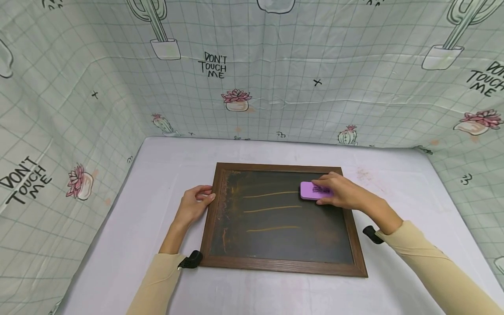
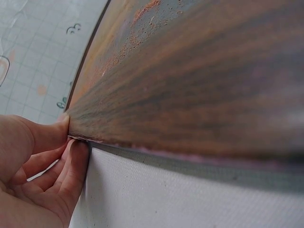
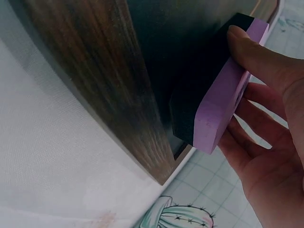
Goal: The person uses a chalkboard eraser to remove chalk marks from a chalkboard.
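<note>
A framed chalkboard (image 1: 323, 245) lies flat on the table, its brown wooden frame (image 1: 283, 264) around a dark surface. Three yellowish chalk lines (image 1: 271, 209) run across the middle. My left hand (image 1: 194, 204) pinches the frame's left side, thumb on the wood and fingers under the edge in the left wrist view. At the board's upper right, my right hand (image 1: 346, 192) grips a purple chalkboard eraser (image 1: 309, 190) between thumb and fingers. Its black felt (image 3: 204, 76) faces the board in the right wrist view, close to the end of the top line.
Orange chalk smears and dust (image 1: 225, 197) mark the board's left side. The white-covered table (image 1: 252, 293) extends around the board, with a faint reddish stain (image 1: 365, 175) at right. A grid-patterned cloth (image 1: 275, 109) with cactus drawings stands behind and at both sides.
</note>
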`<state>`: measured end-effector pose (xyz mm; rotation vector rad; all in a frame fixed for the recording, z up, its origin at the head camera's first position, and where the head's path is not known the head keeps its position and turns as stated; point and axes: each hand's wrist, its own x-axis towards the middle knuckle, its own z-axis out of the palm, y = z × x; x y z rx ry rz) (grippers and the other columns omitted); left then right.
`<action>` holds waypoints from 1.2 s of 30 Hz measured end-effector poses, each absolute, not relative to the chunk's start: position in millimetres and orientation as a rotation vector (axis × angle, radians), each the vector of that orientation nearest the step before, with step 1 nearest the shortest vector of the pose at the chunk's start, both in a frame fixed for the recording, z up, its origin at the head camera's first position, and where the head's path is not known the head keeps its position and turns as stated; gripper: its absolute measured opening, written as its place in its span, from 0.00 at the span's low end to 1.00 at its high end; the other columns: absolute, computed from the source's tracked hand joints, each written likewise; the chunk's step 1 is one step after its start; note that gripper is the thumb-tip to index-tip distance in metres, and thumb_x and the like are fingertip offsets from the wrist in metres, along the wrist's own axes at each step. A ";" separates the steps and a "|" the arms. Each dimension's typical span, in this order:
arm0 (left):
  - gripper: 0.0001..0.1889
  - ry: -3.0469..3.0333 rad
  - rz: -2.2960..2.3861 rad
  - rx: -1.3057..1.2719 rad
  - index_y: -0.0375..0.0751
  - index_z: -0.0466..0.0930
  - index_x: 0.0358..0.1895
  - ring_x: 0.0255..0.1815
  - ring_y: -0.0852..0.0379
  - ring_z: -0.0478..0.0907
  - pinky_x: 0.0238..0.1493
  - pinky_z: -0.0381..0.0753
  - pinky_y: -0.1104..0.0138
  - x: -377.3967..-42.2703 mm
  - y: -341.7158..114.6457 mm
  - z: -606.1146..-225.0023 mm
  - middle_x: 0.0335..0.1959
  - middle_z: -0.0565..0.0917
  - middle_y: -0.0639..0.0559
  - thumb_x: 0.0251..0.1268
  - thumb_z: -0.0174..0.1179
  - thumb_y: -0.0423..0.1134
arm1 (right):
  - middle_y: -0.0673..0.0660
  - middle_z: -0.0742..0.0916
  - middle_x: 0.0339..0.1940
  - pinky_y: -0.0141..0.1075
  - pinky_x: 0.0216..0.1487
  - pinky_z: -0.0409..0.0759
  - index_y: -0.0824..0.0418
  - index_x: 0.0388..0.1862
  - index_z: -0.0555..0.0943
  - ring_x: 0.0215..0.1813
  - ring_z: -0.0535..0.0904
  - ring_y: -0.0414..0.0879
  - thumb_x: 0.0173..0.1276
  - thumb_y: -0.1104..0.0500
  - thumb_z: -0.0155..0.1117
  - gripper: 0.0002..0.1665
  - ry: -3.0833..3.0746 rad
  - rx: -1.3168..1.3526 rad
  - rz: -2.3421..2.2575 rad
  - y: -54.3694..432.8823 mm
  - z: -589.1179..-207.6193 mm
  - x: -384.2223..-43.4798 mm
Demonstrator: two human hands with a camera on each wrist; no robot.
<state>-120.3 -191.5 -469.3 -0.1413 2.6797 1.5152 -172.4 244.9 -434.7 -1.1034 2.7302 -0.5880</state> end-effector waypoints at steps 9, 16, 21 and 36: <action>0.20 2.651 1.485 -0.188 0.27 0.79 0.63 0.51 0.40 0.81 0.48 0.77 0.59 -122.3 -191.1 -470.3 0.54 0.84 0.34 0.73 0.64 0.34 | 0.69 0.87 0.53 0.52 0.52 0.78 0.78 0.59 0.81 0.51 0.79 0.58 0.60 0.60 0.80 0.33 2.719 -1.148 -0.605 234.9 -436.6 -174.8; 0.19 2.638 1.493 -0.201 0.28 0.79 0.63 0.50 0.41 0.82 0.46 0.76 0.63 -122.3 -190.9 -469.8 0.54 0.84 0.34 0.73 0.64 0.34 | 0.68 0.87 0.53 0.52 0.53 0.77 0.76 0.59 0.82 0.52 0.79 0.58 0.61 0.59 0.80 0.33 2.714 -1.147 -0.585 226.9 -437.3 -177.5; 0.19 2.643 1.490 -0.205 0.28 0.79 0.63 0.50 0.41 0.82 0.46 0.76 0.63 -122.8 -191.0 -470.3 0.54 0.84 0.34 0.73 0.64 0.34 | 0.67 0.87 0.53 0.52 0.52 0.78 0.75 0.60 0.82 0.52 0.79 0.57 0.60 0.58 0.80 0.33 2.705 -1.153 -0.585 220.7 -437.3 -179.4; 0.20 2.647 1.480 -0.202 0.27 0.78 0.63 0.50 0.41 0.82 0.48 0.77 0.59 -123.4 -191.2 -471.4 0.54 0.84 0.34 0.73 0.64 0.34 | 0.68 0.86 0.57 0.51 0.53 0.79 0.75 0.63 0.80 0.55 0.79 0.58 0.61 0.57 0.80 0.36 2.656 -1.154 -0.600 203.5 -439.1 -186.0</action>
